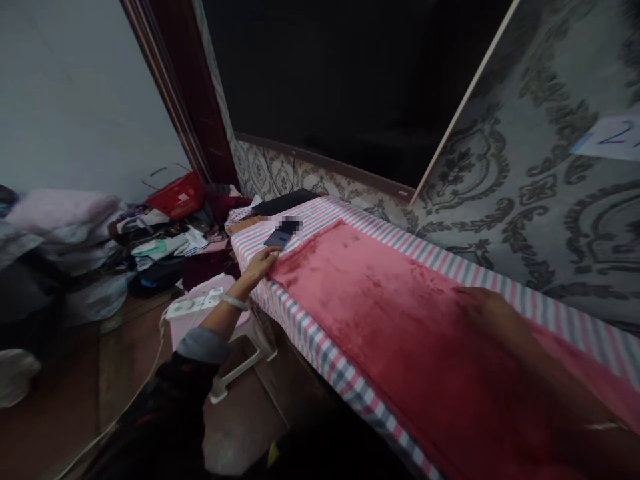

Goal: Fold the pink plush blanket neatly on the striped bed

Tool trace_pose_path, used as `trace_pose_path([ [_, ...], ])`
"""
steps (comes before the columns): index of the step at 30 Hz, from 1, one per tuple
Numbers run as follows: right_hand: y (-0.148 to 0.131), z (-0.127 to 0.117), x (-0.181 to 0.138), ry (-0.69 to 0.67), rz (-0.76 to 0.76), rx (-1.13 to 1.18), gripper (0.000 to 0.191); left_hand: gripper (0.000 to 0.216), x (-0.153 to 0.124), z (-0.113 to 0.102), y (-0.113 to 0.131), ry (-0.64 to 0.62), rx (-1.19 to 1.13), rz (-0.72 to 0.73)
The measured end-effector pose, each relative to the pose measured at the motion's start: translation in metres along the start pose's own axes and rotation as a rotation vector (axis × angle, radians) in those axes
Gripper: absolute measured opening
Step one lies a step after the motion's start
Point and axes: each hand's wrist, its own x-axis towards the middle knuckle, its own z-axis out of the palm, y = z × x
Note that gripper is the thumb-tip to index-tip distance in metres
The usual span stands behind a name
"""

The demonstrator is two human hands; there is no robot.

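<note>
A long red plush cloth [370,287] is spread over a table covered with a striped and checked tablecloth [320,353]. My left hand [260,265] is at the cloth's far left corner, its fingers closed on the edge there. Just beyond those fingers lies a dark smartphone [279,237]. Over on the right, my right hand [485,310] is at the cloth's upper edge. It is smeared by motion, and its fingers cannot be made out clearly.
A pink plastic stool [240,327] with a white power strip [193,305] stands left of the table; a cable trails across the floor. Heaped clothes [160,250] and a red basket [177,195] lie farther left. A large black screen [350,80] hangs behind the table.
</note>
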Motion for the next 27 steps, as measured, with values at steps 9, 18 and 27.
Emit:
trace_pose_path([
  [9,-0.114,0.032,0.088,-0.127,0.019,-0.091,0.031,0.067,-0.013,0.009,-0.015,0.002,-0.058,0.126],
  [18,-0.109,0.054,0.132,-0.025,0.136,-0.147,0.029,0.055,-0.009,0.016,-0.022,0.100,-0.152,0.070],
  [27,-0.119,0.060,0.175,-0.061,0.093,0.077,0.035,0.041,-0.011,0.001,-0.022,0.036,-0.116,0.088],
])
